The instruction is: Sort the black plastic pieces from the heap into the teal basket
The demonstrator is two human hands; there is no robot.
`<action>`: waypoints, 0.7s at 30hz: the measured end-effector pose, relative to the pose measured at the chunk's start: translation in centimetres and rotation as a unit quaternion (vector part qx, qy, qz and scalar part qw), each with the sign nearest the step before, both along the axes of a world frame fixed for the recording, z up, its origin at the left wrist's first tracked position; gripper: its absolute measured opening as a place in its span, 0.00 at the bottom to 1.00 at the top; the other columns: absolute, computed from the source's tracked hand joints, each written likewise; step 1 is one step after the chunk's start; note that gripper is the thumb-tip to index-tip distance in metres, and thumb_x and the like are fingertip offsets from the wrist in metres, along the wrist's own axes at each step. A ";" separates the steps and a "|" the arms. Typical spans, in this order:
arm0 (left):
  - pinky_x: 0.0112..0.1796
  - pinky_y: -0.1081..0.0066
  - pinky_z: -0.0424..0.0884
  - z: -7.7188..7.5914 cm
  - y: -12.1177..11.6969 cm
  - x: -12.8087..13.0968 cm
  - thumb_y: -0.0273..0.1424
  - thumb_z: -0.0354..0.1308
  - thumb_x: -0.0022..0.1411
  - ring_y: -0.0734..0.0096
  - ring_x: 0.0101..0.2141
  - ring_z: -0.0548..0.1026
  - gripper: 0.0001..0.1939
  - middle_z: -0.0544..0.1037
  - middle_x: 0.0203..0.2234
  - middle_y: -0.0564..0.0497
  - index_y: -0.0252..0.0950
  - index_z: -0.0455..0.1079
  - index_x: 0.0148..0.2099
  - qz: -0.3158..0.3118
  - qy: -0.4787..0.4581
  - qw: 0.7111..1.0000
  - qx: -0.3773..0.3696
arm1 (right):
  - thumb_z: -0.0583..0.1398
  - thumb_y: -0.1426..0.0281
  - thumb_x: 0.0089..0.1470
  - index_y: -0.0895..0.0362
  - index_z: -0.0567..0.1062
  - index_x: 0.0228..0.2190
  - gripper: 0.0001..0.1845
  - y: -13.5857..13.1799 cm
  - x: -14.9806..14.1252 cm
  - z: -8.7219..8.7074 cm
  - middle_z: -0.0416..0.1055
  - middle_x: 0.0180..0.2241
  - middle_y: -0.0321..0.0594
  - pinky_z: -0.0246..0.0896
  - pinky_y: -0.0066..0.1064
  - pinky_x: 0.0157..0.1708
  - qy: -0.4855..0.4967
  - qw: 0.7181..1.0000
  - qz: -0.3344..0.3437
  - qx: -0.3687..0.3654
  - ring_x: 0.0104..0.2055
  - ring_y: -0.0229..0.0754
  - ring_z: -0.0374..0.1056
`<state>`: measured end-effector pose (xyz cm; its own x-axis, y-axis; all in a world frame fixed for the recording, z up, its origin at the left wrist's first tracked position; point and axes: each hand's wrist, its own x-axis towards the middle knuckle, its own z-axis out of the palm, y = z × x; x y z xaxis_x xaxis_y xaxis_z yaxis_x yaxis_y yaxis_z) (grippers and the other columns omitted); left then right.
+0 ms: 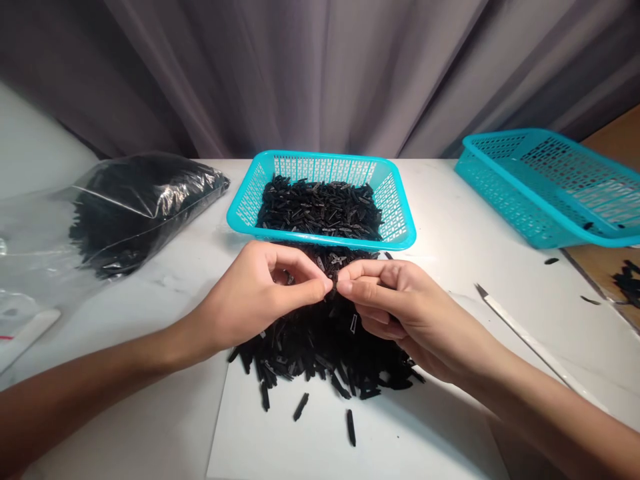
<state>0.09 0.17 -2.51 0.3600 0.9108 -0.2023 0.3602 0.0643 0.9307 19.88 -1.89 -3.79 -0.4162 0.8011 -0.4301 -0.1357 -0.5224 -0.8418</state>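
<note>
My left hand [250, 297] and my right hand [407, 297] meet above a heap of small black strip-like pieces [320, 353]. Thumb and forefinger of each are pinched together, the tips almost touching. Between them is a small black piece [335, 284], mostly covered by the fingertips. The heap lies on a white sheet [270, 443], with a few single pieces scattered at its near side. Just beyond my hands stands a turquoise plastic basket [320, 238], holding many more of the same black pieces.
A clear plastic bag [145, 200] full of black pieces lies at the left. At the right stands a second turquoise basket [520, 200] with a few black bits in it. A white-handled pointed tool [530, 347] lies beside my right forearm. A grey curtain [320, 73] hangs behind.
</note>
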 end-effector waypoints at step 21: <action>0.31 0.66 0.72 0.1 -0.3 -2.5 0.25 0.59 0.66 0.69 0.31 0.80 0.09 0.82 0.28 0.56 0.45 0.77 0.39 -0.124 0.171 0.724 0.657 | 0.69 0.72 0.52 0.60 0.75 0.29 0.08 0.5 0.8 0.8 0.53 0.17 0.24 0.32 0.20 0.15 0.085 0.988 0.090 -0.092 0.18 0.26 0.39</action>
<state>-2.45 -0.12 -2.39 0.6783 0.3139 0.6644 0.4327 -0.9014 -0.0159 20.67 -1.35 -2.99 -0.6234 0.6231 -0.4723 -0.1587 -0.6924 -0.7039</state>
